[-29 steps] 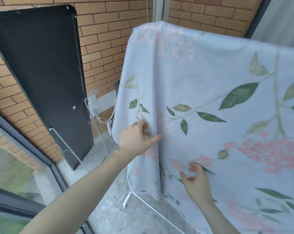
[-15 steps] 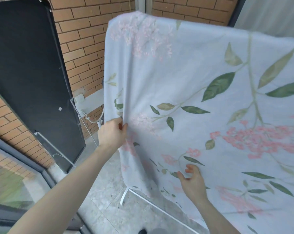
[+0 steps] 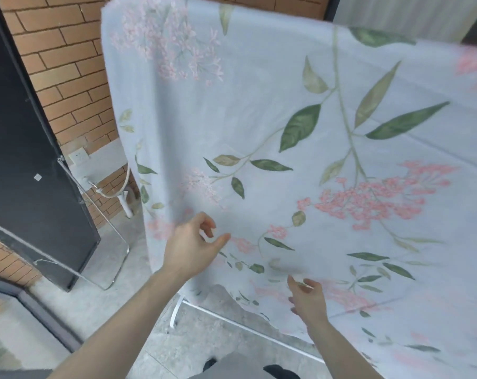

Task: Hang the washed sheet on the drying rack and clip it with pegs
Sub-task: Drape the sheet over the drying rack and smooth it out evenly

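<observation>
Sheet: floral sheet (image 3: pixel 300 138) hangs draped over the white rack (image 3: pixel 231 322).
Left hand (image 3: pixel 190 247): let go of the side edge; fingers loose, holding nothing.
Right hand (image 3: pixel 307 296): open, fingertips near the lower hem.
Meaning: spreading looks done; pegs next, 0 visible.

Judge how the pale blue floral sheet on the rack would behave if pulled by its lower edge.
The pale blue floral sheet is probably floppy: it drapes over the rack's top and its bottom edge hangs unevenly above the white rack foot bar. With no pegs visible, a tug from the left hand could likely slide it off.
</observation>
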The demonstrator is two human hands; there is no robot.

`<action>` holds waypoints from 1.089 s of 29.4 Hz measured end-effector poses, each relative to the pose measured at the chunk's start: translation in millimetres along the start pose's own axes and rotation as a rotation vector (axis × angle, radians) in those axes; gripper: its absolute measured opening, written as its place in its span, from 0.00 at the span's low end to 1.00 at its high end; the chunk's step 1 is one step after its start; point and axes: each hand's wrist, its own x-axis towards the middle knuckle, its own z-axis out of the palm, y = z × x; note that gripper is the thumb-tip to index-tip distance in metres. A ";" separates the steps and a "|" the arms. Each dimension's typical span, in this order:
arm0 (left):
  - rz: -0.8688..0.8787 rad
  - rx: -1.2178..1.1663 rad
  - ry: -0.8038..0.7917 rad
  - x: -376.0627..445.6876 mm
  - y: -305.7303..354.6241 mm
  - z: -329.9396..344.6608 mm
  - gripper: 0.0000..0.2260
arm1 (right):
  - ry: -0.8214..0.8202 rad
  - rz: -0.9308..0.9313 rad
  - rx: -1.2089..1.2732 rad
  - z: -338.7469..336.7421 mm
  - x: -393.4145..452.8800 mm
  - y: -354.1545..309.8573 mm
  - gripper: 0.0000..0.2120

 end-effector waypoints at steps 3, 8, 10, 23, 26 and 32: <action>0.062 0.019 -0.065 7.0 21.5 13.9 0.18 | 0.128 0.097 0.135 -20.1 0.1 9.0 0.39; 0.153 0.062 -0.191 11.7 73.3 55.9 0.24 | 0.280 0.138 0.251 -62.9 17.8 18.0 0.48; 0.177 0.101 -0.228 8.5 91.8 81.4 0.25 | 0.327 0.220 0.271 -81.6 23.7 27.0 0.46; 0.170 0.062 -0.107 -9.9 139.0 146.7 0.11 | 0.269 -0.165 -0.214 -131.6 54.4 -2.9 0.30; 0.227 0.095 -0.202 -19.7 155.5 157.2 0.16 | 0.179 -0.267 -0.309 -131.2 59.1 -19.6 0.33; 0.129 -0.037 -0.201 -34.7 194.0 174.9 0.20 | 0.052 -0.280 -0.276 -131.3 79.5 -28.6 0.22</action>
